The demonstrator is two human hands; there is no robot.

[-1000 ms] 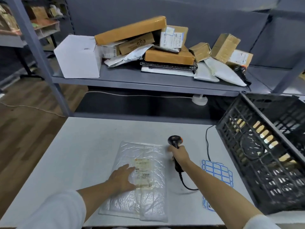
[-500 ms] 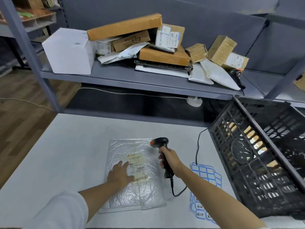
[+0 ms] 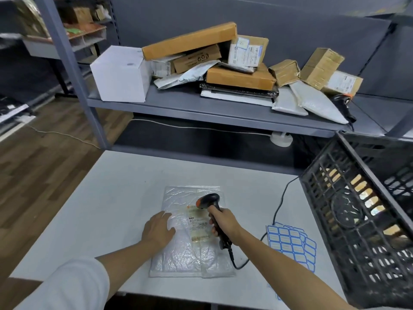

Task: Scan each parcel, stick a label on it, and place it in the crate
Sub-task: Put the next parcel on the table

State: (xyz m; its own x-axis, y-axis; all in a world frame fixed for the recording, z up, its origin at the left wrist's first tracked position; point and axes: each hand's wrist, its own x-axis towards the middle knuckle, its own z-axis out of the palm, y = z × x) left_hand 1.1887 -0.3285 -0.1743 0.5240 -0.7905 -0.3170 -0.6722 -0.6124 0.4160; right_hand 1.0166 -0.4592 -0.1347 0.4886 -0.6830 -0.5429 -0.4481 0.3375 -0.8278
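The clear plastic parcel [image 3: 190,233] lies flat on the near middle of the white table [image 3: 111,198], its printed slip facing up. My left hand [image 3: 159,229] rests on its left side, fingers spread flat to pin it down. My right hand [image 3: 223,222] is wrapped round the handle of the scanner [image 3: 209,203], whose head hangs over the slip, so I judge I am in the scanning step for this parcel; whether it has read yet I cannot tell. No blue label is on it that I can see. The label sheets [image 3: 290,242] lie just right of the parcel, untouched. The black crate [image 3: 357,220] stands at the right edge, and its contents are hard to make out through the slats. Many parcels wait on the far shelf [image 3: 212,108].
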